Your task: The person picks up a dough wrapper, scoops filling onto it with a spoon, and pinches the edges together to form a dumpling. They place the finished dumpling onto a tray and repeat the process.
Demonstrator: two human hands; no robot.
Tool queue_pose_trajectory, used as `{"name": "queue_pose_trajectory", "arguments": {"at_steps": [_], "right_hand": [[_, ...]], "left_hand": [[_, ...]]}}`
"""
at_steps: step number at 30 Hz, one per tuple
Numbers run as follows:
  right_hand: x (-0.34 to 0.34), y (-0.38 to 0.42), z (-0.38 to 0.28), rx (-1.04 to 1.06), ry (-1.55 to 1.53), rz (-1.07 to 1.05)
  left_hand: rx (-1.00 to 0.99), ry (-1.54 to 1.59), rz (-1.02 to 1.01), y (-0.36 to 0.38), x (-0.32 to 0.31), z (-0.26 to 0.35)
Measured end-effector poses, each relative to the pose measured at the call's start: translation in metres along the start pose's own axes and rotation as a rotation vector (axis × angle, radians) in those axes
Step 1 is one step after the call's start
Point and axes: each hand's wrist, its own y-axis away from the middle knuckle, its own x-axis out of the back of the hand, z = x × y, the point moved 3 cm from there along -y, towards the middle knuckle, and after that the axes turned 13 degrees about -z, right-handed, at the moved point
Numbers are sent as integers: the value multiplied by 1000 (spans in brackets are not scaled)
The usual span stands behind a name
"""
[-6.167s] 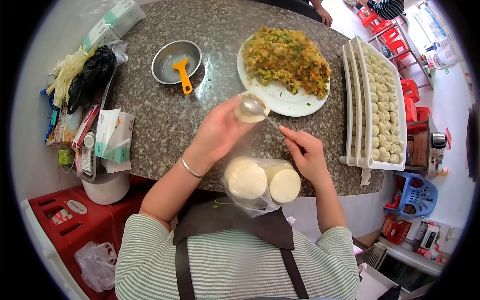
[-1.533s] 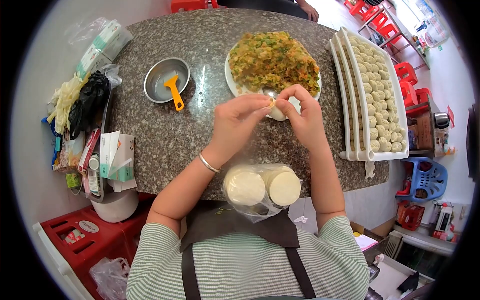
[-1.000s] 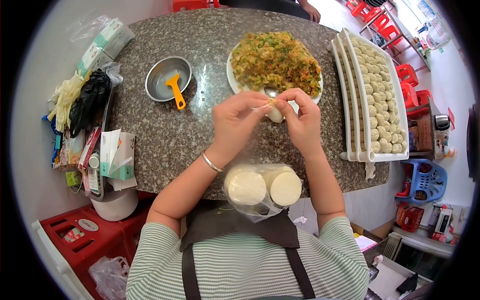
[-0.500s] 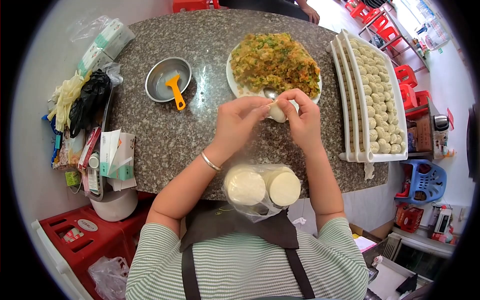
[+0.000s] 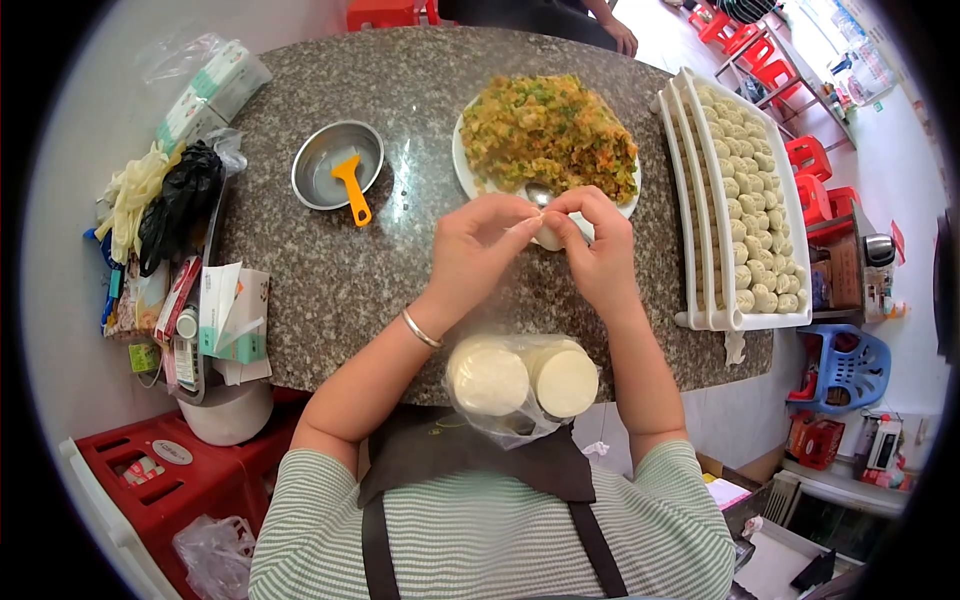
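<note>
My left hand and my right hand meet in front of the filling plate, thumbs and fingertips pinching the edge of a small white dumpling. Fingers cover much of it. Just beyond, a metal spoon leans at the near side of a heap of chopped vegetable filling on a white plate. Closer to my body, two stacks of round dough wrappers sit in a clear plastic bag at the table's near edge.
On the right, stacked white trays hold rows of pleated dumplings. A metal bowl with an orange-handled scraper stands left of the plate. Tissue packs and gloves crowd the left side. Another person's hand shows across the table.
Both hands stay joined at the dumpling while the fingertips shift along its edge. Less of the dumpling shows now. The view has moved slightly.
</note>
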Motion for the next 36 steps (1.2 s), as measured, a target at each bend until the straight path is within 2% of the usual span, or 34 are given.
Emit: {"name": "queue_pose_trajectory", "arguments": {"at_steps": [4,6,11,14,17,21,24,27,29,31,35,36], "right_hand": [[3,1,4,-65,-88,24],[5,0,9,-168,-197,-104],[3,-1,3,-44,-67,-80],[-5,0,5,-30,-73,-11],[-5,0,0,20,-31,-31],[-2,2,10,-54,-129,14],[-1,1,14,-161,-200,-104],[-3,-1,6,-99,-137,-121],[-4,0,3,-76,-59,-43],[-4,-3,0,-36,-52,-50],[-5,-2,0,-13,-50,-29],[-6,-1,1,-38,-76,-3]], "left_hand": [[91,-16,-41,0,3,2],[66,-40,-39,1,1,5],[12,-113,-66,0,0,4],[61,-62,-33,1,-1,3],[40,9,-47,0,1,-1],[73,62,-45,-1,3,-2],[43,7,-56,1,5,-3],[13,-23,-57,1,3,-3],[5,-18,-58,1,2,-3],[35,-84,16,2,3,-2],[105,-70,-17,2,2,-3],[115,115,-21,2,-2,-8]]}}
